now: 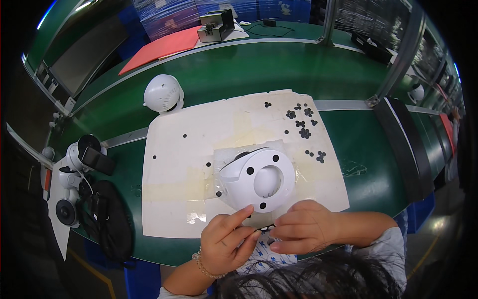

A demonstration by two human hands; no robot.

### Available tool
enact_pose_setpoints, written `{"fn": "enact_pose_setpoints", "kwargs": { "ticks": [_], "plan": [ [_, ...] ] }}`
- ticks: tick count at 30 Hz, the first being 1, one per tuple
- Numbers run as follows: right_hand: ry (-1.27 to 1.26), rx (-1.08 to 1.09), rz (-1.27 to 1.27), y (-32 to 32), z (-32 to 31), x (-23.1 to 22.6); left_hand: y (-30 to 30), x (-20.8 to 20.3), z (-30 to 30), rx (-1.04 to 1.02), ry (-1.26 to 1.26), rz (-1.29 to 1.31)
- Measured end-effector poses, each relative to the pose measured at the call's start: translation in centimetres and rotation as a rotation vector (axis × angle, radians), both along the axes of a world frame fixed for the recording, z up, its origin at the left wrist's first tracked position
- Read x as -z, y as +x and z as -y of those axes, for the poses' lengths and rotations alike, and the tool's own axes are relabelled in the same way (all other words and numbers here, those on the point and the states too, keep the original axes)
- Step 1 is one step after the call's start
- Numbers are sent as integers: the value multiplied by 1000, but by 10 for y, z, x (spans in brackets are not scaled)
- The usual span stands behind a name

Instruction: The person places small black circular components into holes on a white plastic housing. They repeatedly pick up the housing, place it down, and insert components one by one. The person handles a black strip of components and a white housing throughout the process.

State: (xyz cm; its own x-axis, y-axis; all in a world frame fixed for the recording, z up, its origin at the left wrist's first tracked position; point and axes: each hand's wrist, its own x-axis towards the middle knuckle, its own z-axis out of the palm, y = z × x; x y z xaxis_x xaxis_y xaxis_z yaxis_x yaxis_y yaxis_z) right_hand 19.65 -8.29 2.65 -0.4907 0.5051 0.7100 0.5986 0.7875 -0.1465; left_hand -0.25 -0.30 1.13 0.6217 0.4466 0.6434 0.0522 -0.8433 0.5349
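Note:
A white rounded plastic housing point(231, 174) lies on a foam pad with its ring-shaped underside up. Three round black pads point(250, 171) show on the ring around its central opening. My left hand point(224, 242) is just below, its index finger reaching toward the ring's near edge. Its thumb and middle finger pinch a small black-and-white strip point(265, 228). From the right, my right hand point(304, 228) closes its fingers at the strip's other end. Beneath both hands is a white sheet with blue print point(266, 256), partly hidden by them.
Loose black round pads point(305, 133) lie scattered and clustered on the cardboard sheet point(169, 189). A white camera-like unit point(163, 93) stands beyond its far left corner. More white units point(67, 212) and a black pouch point(113, 224) sit left; a long black bar point(406, 149) lies right.

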Motion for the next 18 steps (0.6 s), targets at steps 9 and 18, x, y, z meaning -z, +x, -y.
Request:
{"fn": "enact_pose_setpoints", "kwargs": {
  "ticks": [9, 18],
  "plan": [
    [-616, -63, -799, 6, 8, -3, -4, 2, 2, -39, 139, 21],
    [-543, -1, -398, 10, 10, -5, -3, 2, 1, 15, 328, 117]
  ]
}}
